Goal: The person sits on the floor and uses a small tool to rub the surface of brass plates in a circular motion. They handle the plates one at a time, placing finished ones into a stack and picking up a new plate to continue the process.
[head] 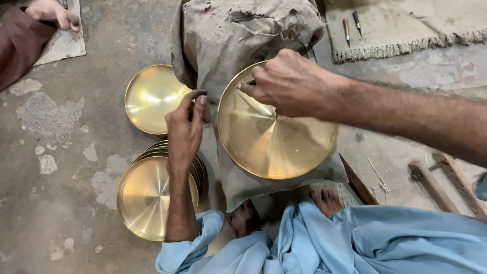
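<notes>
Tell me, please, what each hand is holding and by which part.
The right hand grips the large brass plate by its upper-left rim. The left hand seems to hold nothing, fingers pinched above the stacked plates.

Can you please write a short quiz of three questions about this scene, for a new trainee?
1. True or false: the right hand holds the rim of the large brass plate.
2. Where does the plate stack stand? A) on the sackcloth bundle B) on the concrete floor C) on the fringed mat
3. Fill in: the single brass plate lies to the ____ of the large one in the picture.

Key: 1 true; 2 B; 3 left.
</notes>
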